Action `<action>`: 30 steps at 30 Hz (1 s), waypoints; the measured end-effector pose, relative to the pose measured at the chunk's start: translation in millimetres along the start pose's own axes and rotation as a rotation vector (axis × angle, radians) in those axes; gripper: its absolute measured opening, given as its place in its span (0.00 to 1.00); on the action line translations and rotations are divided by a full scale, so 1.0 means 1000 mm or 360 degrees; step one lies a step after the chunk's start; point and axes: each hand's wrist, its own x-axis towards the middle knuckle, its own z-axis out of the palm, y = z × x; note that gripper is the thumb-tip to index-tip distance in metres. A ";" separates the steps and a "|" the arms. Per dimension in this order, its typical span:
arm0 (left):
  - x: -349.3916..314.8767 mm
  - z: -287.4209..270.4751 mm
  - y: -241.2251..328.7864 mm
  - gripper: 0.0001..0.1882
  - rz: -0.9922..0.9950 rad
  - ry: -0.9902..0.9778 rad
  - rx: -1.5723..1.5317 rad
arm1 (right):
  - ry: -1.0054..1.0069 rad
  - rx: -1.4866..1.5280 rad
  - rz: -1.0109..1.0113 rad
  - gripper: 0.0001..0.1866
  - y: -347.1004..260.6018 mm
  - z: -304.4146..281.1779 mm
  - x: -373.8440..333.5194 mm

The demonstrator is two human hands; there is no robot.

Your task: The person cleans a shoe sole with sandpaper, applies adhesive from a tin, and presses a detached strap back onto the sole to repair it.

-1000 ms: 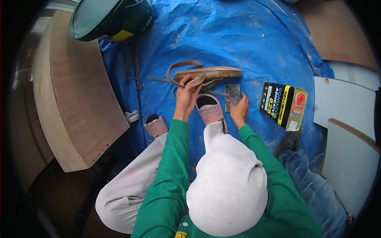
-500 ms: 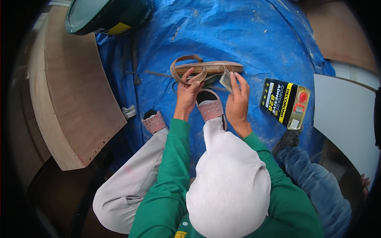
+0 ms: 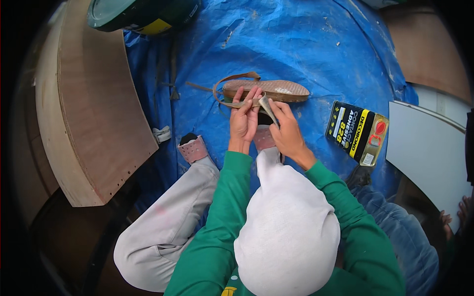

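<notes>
My left hand (image 3: 243,123) is turned palm up, its fingers closed on a thin brown strap (image 3: 217,89) that curls up in a loop. In my right hand (image 3: 289,132) I pinch a flat greyish folded piece (image 3: 268,107), perhaps sandpaper, though I cannot tell for sure. Its tip touches or overlaps the strap at the left fingertips. Just beyond both hands a light brown shoe (image 3: 284,90) with a textened surface lies lengthwise on the blue tarp (image 3: 276,54); the strap and my fingers cover part of its near side.
To the right stands a black, yellow and gold can (image 3: 356,133) with a red cap. A curved plywood piece (image 3: 98,108) fills the left, below a dark green bucket (image 3: 143,15). A white panel (image 3: 424,153) lies at right, with another person's hand (image 3: 447,223) and jeans leg (image 3: 395,222) nearby.
My right hand has come left and the grey piece now meets the strap at my left hand. The left hand has shifted slightly right and turned its palm up.
</notes>
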 end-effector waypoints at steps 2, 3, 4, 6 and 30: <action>0.000 0.007 -0.006 0.25 0.0001 -0.0007 -0.0142 | 0.0245 0.0186 -0.0002 0.32 0.007 -0.010 0.005; -0.004 0.012 -0.004 0.22 -0.0003 0.0034 0.0024 | 0.0297 0.0248 0.0123 0.34 0.008 -0.015 0.007; -0.005 0.017 0.000 0.21 -0.0020 0.0124 0.0121 | 0.0306 0.0272 0.0141 0.34 0.008 -0.015 0.008; -0.006 0.023 0.003 0.20 -0.0065 0.0299 0.0309 | 0.0330 0.0309 0.0182 0.36 0.008 -0.015 0.007; -0.005 0.000 0.004 0.23 -0.0121 -0.0037 0.0220 | 0.0051 -0.0323 -0.0305 0.28 0.008 0.029 0.014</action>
